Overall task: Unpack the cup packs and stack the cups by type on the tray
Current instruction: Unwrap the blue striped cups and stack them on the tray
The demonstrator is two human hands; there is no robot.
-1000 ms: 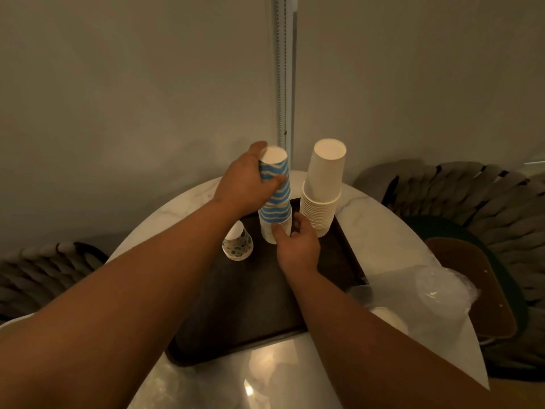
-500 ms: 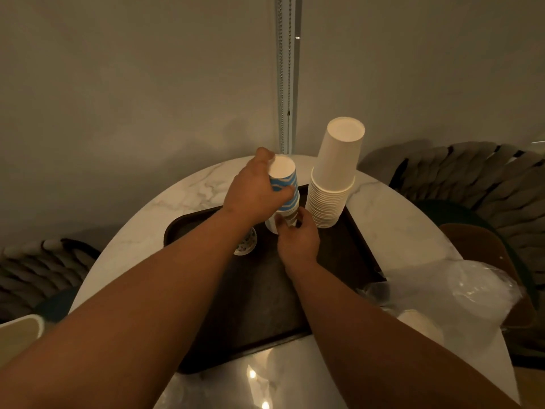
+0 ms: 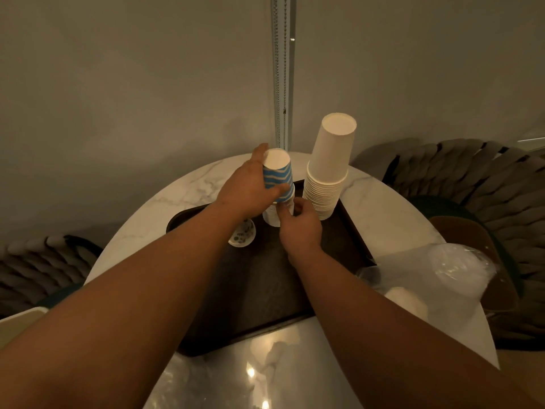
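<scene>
My left hand is wrapped round the blue cup, fingers behind, thumb across the front, upside down with its white base on top. My right hand is just below, fingertips pinching the short stack under it, which stands on the tray toward the back, between the spotted cup on the left and the tall white stack on the right. These are thin paper cups, I'd say: feather-light, easy to crush, and prone to wedge inside each other, so I'd hold the walls gently near the rim end rather than squeeze the middle, and steady the base stack while seating the top one straight. The white stack looks tall enough to topple if my wrist knocks it. Compared with a second ago, the blue column reads much shorter, with fewer striped bands showing above my right hand, so I judge it has slid down over the stack; the spotted cup is now half hidden behind my left forearm, and my view has shifted so more of the table and the plastic wrap at the right edge show. The wrap lies off the tray, something pale inside it, and I can't tell what.
</scene>
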